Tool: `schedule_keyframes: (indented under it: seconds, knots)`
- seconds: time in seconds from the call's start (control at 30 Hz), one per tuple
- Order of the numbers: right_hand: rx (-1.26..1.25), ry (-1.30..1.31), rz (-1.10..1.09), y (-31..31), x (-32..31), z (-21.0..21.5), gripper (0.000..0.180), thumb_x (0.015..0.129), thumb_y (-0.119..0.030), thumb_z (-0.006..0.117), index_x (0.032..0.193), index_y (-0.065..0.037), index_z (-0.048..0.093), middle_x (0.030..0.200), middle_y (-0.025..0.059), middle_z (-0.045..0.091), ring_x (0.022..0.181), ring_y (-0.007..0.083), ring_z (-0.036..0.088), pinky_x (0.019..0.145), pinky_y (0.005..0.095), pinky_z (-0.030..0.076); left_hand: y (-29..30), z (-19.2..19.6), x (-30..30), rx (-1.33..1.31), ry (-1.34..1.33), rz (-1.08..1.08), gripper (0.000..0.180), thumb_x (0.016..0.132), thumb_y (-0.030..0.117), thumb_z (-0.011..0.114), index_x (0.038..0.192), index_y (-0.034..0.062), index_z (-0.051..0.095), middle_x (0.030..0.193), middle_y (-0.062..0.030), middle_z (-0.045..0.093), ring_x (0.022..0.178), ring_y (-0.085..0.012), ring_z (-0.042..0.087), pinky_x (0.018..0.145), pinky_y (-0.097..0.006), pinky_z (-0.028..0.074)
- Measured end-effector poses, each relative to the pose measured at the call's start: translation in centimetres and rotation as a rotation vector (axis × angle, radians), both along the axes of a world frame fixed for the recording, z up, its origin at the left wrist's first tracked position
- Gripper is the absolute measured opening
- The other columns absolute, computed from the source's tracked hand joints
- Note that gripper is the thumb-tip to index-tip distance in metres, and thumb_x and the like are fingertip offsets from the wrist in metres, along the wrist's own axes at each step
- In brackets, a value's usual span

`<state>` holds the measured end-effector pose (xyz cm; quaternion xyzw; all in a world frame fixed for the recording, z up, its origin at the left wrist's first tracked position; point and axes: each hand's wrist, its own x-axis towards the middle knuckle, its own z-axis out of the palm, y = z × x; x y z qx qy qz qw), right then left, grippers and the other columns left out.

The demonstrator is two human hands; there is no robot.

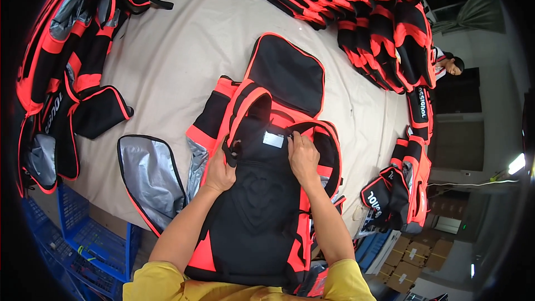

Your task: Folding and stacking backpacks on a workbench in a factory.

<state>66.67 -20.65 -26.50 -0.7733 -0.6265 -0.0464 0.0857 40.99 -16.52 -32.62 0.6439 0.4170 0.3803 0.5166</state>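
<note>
View from the head camera over a cloth-covered worktable [184, 50]. At centre lies the black padded backpack with orange-red trim [262, 189], back panel up, its lower end hanging over the near table edge toward me. My left hand [220, 171] rests on the left edge of the pack, fingers curled together around the black strap buckle [231, 150]; whether they clamp it or merely press it I cannot tell. My right hand [304, 156] lies near the small white sewn label [273, 139], fingertips bunched and pinching the upper rim of the black panel just beside the label. The orange-edged top flap [287, 72] is thrown open away from me, and a silver-lined side panel [150, 175] lies spread to the left.

Progress, as I judge it: a stack of like packs [384, 22] sits at the far right and a looser heap [61, 67] at the left, so many pieces look handled already, while this one, still open and in hand, appears only partly dealt with.
</note>
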Motion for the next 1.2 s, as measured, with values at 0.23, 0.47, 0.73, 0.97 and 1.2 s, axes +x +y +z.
schedule_keyframes:
  seconds: [0.23, 0.47, 0.73, 0.97, 1.2]
  knots:
    - [-0.018, 0.006, 0.017, 0.1, -0.1, 0.2, 0.018, 0.098, -0.019, 0.069, 0.106, -0.003, 0.068, 0.083, 0.0151, 0.065, 0.077, 0.0344, 0.071, 0.063, 0.0466, 0.059, -0.1, -0.3, -0.1, 0.003, 0.024, -0.018, 0.062, 0.108, 0.037, 0.045, 0.149, -0.0094, 0.044, 0.139, -0.034, 0.058, 0.129, -0.0513, 0.058, 0.111, -0.047, 0.045]
    - [0.069, -0.012, 0.0, 0.3, -0.1, 0.7, 0.017, 0.098, -0.019, 0.069, 0.102, -0.003, 0.067, 0.081, 0.0152, 0.065, 0.074, 0.0349, 0.07, 0.062, 0.0468, 0.058, -0.3, -1.5, -0.1, 0.051, 0.054, -0.009, 0.06, 0.107, 0.032, 0.047, 0.149, -0.0098, 0.042, 0.139, -0.0353, 0.058, 0.128, -0.0522, 0.058, 0.11, -0.048, 0.046]
    - [0.016, -0.009, -0.004, 0.2, 0.5, -0.1, 0.018, 0.098, -0.022, 0.069, 0.103, -0.004, 0.067, 0.082, 0.0138, 0.066, 0.074, 0.0343, 0.071, 0.061, 0.0459, 0.059, 0.0, -0.2, 0.2, 0.034, 0.014, -0.017, 0.06, 0.091, 0.004, 0.048, 0.15, -0.0043, 0.047, 0.142, -0.0241, 0.062, 0.127, -0.0403, 0.064, 0.112, -0.043, 0.045]
    - [0.052, 0.048, -0.01, -1.1, -0.7, 2.3, 0.021, 0.1, -0.022, 0.068, 0.111, -0.005, 0.069, 0.083, 0.0153, 0.066, 0.073, 0.035, 0.071, 0.06, 0.0447, 0.059, -0.3, -0.4, 0.4, 0.045, -0.032, 0.005, 0.05, 0.098, 0.012, 0.051, 0.146, -0.002, 0.05, 0.132, -0.0258, 0.067, 0.123, -0.046, 0.064, 0.106, -0.045, 0.049]
    - [0.154, 0.194, -0.669, -18.3, 3.7, 12.6, 0.03, 0.103, -0.015, 0.065, 0.129, 0.0, 0.064, 0.113, 0.0206, 0.072, 0.102, 0.0314, 0.071, 0.089, 0.04, 0.055, -0.3, 0.3, -0.1, 0.036, 0.0, 0.014, 0.049, 0.097, 0.011, 0.051, 0.144, -0.005, 0.05, 0.131, -0.0272, 0.067, 0.123, -0.0473, 0.063, 0.107, -0.046, 0.048]
